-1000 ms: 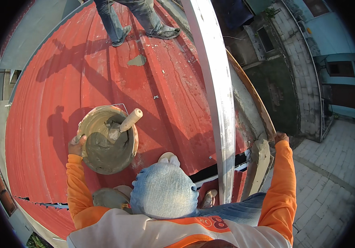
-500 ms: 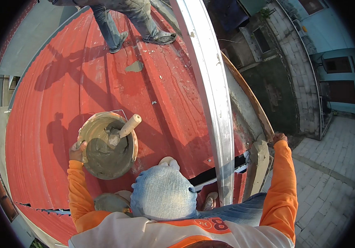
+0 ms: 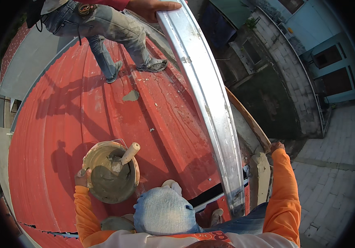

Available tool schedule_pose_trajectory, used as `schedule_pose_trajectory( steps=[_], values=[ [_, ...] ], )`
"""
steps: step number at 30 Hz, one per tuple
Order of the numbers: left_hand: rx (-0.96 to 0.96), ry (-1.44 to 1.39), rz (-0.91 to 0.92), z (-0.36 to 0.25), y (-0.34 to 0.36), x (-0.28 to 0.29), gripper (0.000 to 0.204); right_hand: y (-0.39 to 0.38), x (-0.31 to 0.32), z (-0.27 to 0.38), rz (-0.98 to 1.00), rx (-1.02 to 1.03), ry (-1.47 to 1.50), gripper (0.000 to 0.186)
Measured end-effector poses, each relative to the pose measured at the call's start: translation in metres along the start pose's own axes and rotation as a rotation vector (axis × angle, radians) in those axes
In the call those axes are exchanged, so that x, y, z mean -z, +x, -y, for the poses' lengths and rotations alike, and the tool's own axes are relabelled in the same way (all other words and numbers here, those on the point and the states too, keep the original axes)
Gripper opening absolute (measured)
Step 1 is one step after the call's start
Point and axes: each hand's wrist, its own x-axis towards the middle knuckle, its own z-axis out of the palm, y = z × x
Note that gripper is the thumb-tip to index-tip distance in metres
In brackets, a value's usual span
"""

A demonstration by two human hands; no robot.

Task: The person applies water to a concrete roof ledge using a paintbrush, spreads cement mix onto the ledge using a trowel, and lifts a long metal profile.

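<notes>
My left hand (image 3: 82, 177) is closed on the left rim of a round bucket (image 3: 136, 177). Wet grey mortar (image 3: 110, 188) fills much of it. A trowel (image 3: 130, 153) rests in the mortar, its wooden handle leaning out over the far right rim. At the right, my right hand (image 3: 277, 146) is closed at the near end of a thin wooden board (image 3: 248, 118), which runs along the outer side of a concrete ledge (image 3: 243, 130). My fingers partly hide that end. Between my arms, a long silvery metal channel (image 3: 210, 97) slants away from me.
A co-worker's hand (image 3: 154, 8) grips the channel's far end; that person's legs (image 3: 123, 33) stand on the red corrugated roof (image 3: 74, 132). Beyond the ledge at right the drop leads to a paved yard (image 3: 326, 186). A dark gap (image 3: 205, 195) crosses the roof beside my knee.
The view has shifted, showing more of the co-worker and the hand on the channel. The channel's near end sits farther right and lower. Both my hands keep their places on bucket and board.
</notes>
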Motion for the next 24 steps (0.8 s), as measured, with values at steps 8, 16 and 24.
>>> schedule_pose_trajectory(
  steps=[8, 16, 24],
  values=[
    [-0.022, -0.044, -0.009, -0.016, -0.005, -0.006, 0.042, 0.014, -0.003, -0.009, 0.034, 0.061, -0.254, 0.021],
    [-0.005, -0.047, 0.014, -0.016, -0.008, -0.004, 0.03, 0.007, -0.007, -0.011, 0.001, 0.079, -0.076, 0.024],
    [0.067, -0.127, 0.096, -0.032, -0.015, -0.011, 0.033, 0.007, 0.007, -0.026, -0.119, 0.233, 0.111, 0.051]
  ],
)
